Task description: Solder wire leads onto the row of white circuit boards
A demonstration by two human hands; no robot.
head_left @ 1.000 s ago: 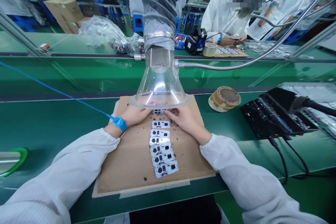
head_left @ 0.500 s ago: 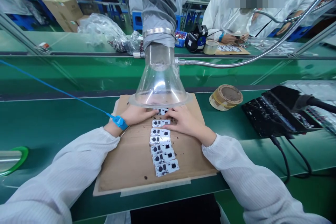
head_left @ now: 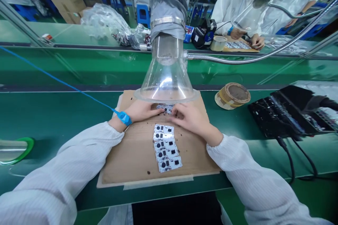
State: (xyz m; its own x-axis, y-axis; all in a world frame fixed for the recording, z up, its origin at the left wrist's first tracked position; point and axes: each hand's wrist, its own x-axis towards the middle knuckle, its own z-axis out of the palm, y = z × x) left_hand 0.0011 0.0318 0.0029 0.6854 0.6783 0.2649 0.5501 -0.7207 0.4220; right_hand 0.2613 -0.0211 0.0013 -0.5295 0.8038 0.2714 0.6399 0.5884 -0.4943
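A strip of several small white circuit boards (head_left: 166, 147) lies on a brown cardboard pad (head_left: 126, 161). Both hands meet at its far end, under a clear fume-extraction funnel (head_left: 167, 77). My left hand (head_left: 141, 110), with a blue wrist strap (head_left: 124, 117), pinches one side of a single small board (head_left: 165, 107). My right hand (head_left: 190, 117) grips the same board from the other side, fingers curled. That board sits apart from the strip, with a gap between them.
A tape roll (head_left: 232, 95) lies right of the pad. A black tray with cables (head_left: 285, 112) is at the right. A green-rimmed dish (head_left: 13, 149) sits at the left edge. People in white coats (head_left: 237, 3) work at the bench beyond the conveyor.
The end board now sits apart from the strip, held up under the funnel by both hands. The strip looks shorter, and the view has shifted slightly.
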